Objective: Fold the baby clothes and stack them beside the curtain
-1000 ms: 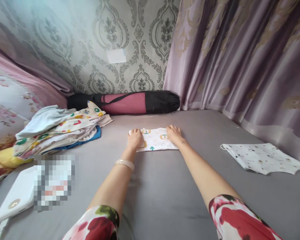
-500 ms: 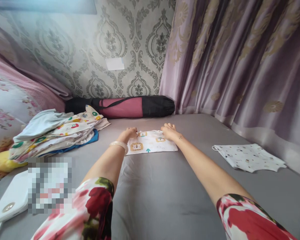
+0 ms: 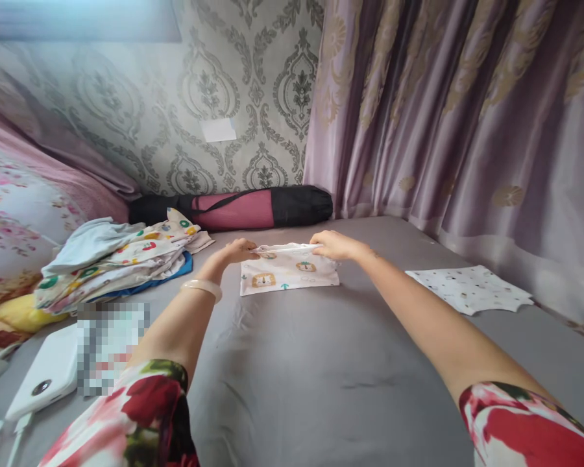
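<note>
A small white garment with lion prints (image 3: pixel 288 275) lies on the grey bed sheet (image 3: pixel 321 376) in the middle. My left hand (image 3: pixel 240 249) pinches its far left corner and my right hand (image 3: pixel 335 245) pinches its far right corner. Both hands are closed on the cloth's far edge, which is raised off the sheet between them while the near part lies flat. A pale bangle sits on my left wrist.
A pile of printed clothes (image 3: pixel 117 256) lies at the left. A folded white dotted cloth (image 3: pixel 470 288) lies at the right near the purple curtain (image 3: pixel 467 117). A rolled pink and black mat bag (image 3: pixel 233 207) rests against the wall. A white device (image 3: pixel 43 379) lies at lower left.
Both hands went from pressing flat on the garment to gripping its far corners and lifting that edge. The view has shifted slightly.
</note>
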Demonstrator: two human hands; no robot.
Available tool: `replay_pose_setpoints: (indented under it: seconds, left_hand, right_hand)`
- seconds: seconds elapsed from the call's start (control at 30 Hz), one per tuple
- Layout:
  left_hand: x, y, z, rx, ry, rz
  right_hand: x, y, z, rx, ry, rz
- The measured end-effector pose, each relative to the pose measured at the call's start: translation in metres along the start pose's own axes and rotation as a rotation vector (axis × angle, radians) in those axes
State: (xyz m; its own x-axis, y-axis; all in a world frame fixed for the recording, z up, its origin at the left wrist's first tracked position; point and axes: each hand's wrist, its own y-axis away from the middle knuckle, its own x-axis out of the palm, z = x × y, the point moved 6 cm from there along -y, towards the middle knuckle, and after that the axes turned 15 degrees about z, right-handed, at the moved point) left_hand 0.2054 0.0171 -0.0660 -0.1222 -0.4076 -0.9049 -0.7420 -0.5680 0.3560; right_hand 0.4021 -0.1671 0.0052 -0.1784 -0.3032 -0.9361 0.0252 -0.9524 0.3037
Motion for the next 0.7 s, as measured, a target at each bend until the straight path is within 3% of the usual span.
replay_pose_setpoints:
  seconds: [0.2,0.3,0.4,0.53,0.7]
  left_hand:
    - [-0.045,0.038,-0.015,0.161,0.180,-0.124]
    - [-0.063,0.048,-0.025,0.122,0.110,-0.311]
    - [-0.068,0.054,-0.032,0.075,-0.003,-0.512]
    - [-0.045,0.056,-0.036,0.058,-0.097,-0.600]
    - [0.015,0.068,-0.039,0.102,-0.105,-0.485]
  right_hand:
    - [-0.018,-0.001,-0.029,-0.008,-0.129,-0.095]
    - [-0.025,-0.001,-0.037,0.014,-0.130,-0.214]
    - [-0.024,0.002,-0.041,0.074,-0.091,-0.332]
    - [-0.002,0.006,-0.042,0.119,0.016,-0.369]
    - [0.052,0.018,-0.041,0.004,0.103,-0.322]
